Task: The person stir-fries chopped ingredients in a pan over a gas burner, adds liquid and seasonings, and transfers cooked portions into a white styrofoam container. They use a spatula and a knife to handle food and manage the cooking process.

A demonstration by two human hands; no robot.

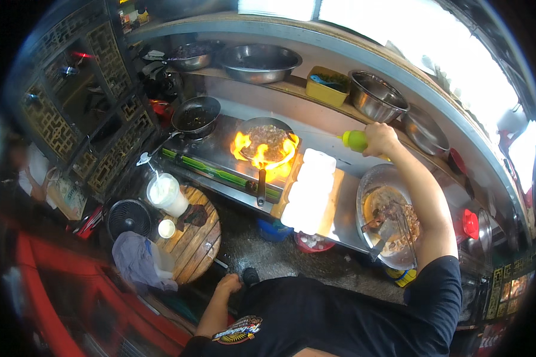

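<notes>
My right hand (381, 139) grips a green squeeze bottle (354, 140), its nozzle aimed left at a frying pan on the stove. A thin stream seems to run from the nozzle towards that pan. Chopped food (268, 137) fills the pan, and tall flames lick around its rim. The pan's dark handle (261, 187) sticks out over the stove's front. Low at my side, my left hand (229, 284) is curled closed, with nothing visible in it. It is nearest to a round wooden table (205, 247).
White foam boxes (310, 192) lie on a board right of the flames. Beyond them is a large metal basin (366, 187) with food and utensils. A second pan (196, 117) sits on the left burner. A tub (167, 194) stands on the round table. Bowls (262, 62) line the shelf.
</notes>
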